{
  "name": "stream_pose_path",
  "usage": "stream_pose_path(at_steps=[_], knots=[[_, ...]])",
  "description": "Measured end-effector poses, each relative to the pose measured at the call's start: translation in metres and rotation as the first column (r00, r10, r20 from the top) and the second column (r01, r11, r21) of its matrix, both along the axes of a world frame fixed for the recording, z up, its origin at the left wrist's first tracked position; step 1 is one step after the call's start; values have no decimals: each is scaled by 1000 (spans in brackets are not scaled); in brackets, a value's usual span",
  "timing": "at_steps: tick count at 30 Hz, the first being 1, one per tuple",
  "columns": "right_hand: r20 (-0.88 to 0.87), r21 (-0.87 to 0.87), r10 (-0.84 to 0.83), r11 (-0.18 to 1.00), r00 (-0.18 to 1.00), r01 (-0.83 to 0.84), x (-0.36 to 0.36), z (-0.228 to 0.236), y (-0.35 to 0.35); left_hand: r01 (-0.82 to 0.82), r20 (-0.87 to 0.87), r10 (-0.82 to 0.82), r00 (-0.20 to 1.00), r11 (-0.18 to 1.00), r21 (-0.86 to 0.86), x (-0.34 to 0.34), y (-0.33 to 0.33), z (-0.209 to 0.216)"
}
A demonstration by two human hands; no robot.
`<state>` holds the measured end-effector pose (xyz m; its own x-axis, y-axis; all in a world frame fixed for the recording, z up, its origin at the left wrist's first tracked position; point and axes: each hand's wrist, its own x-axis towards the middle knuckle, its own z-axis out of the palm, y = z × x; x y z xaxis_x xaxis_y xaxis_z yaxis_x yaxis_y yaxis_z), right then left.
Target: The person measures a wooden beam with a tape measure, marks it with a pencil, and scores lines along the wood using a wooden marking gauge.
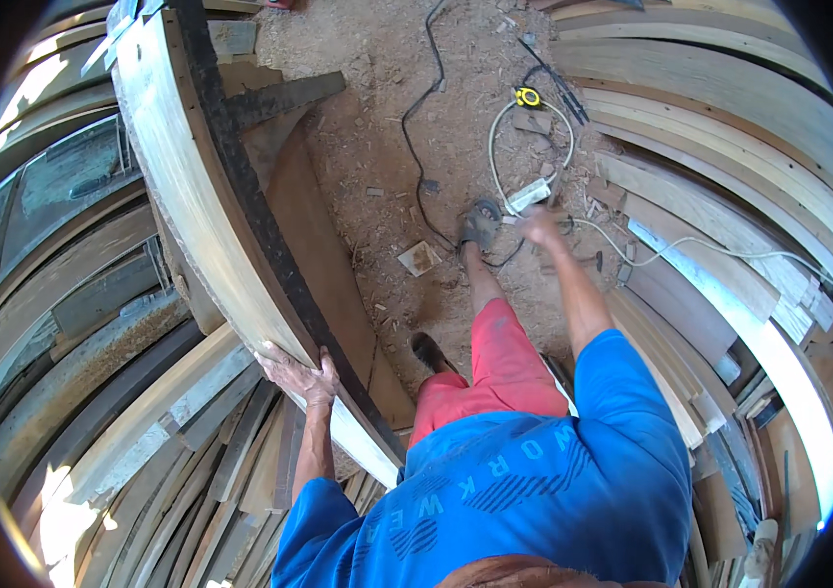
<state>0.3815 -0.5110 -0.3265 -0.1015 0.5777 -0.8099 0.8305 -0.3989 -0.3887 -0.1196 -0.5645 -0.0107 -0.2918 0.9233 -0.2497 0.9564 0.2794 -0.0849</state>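
My left hand (299,374) is closed over the edge of a long pale wooden plank (179,167), thumb on one side and fingers on the other. The plank rests on edge along a dark beam (240,186). My right hand (537,225) reaches down beside a white power strip (531,194) near my foot. Motion blurs its fingers, so whether they grip anything is unclear. A white cable (495,147) loops around by the strip, and a yellow tape measure (528,96) lies at the loop's far side.
Stacked boards (730,127) line the right side, and more timber (93,294) leans on the left. A black cord (407,122) snakes across the dirt floor (367,59), which is strewn with wood chips. A square offcut (419,259) lies near my feet.
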Motion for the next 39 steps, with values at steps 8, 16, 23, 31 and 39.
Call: stream_pose_path(at_steps=[8,16,23,31,39], knots=[[-137,6,-192,981,972,194,-28,3,-117,116,38,-120,992,988,98,-8,-6,0],[-394,15,-586,766,708,643,56,-75,-211,55,77,-62,995,994,93,-5,-7,-7],[-362,-375,-932,121,-25,919,107,-132,-236,39,105,-39,994,999,2,-1,-5,-31],[-155,53,-641,754,752,654,56,-123,-160,98,35,-98,995,995,-7,-15,-14,-16],[43,-49,-705,706,708,706,56,-158,-133,60,112,-55,992,998,-36,-10,-15,-14]])
